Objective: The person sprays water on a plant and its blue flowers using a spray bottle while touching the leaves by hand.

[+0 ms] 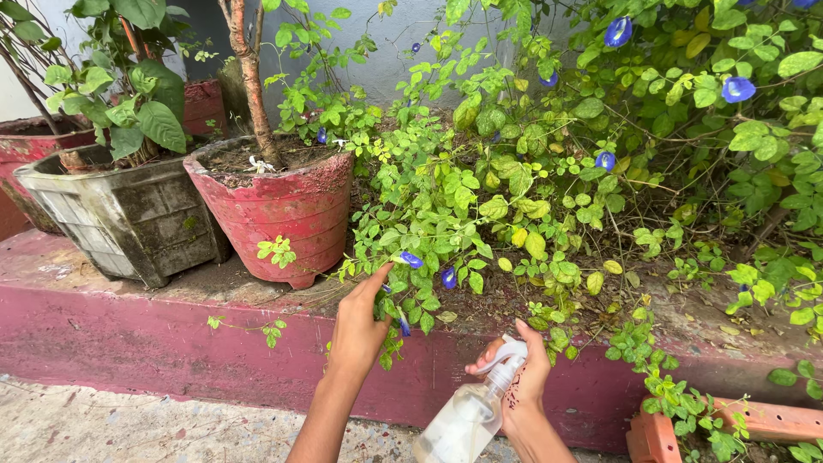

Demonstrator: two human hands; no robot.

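The right hand (525, 379) is wrapped around the neck of a clear plastic spray bottle (467, 417), low and near in the scene. Its forefinger rests on the white trigger head (507, 353), whose nozzle points left and slightly away, toward the foliage. The bottle tilts, its base toward the viewer, and looks partly filled with clear liquid.

The left hand (358, 327) is to the left of the bottle, raised with fingers loosely extended and holding nothing. Its fingertips (382, 272) reach into the trailing vine (463, 206), touching or nearly touching leaves just beside a small blue flower (412, 259); exact contact cannot be told. Another blue bloom (448, 277) hangs just right of it.

The vine spills over a painted dark-pink ledge (129, 343) running across the scene. More blue flowers (737, 88) show far right in dense greenery. Left of the hands stands a red ribbed pot (274, 214) with a thin trunk, then a grey weathered square planter (129, 219) with broad leaves, and another red pot (34, 141) at the far left edge. An orange brick (656, 437) lies near right.

Risks, as a judgement: the nozzle sits close to the left wrist, so a squeeze could wet the hand rather than the leaves. The delicate flower could tear if fingers pinch or tug the stem. The tilted bottle could slip if the grip at the neck loosens.
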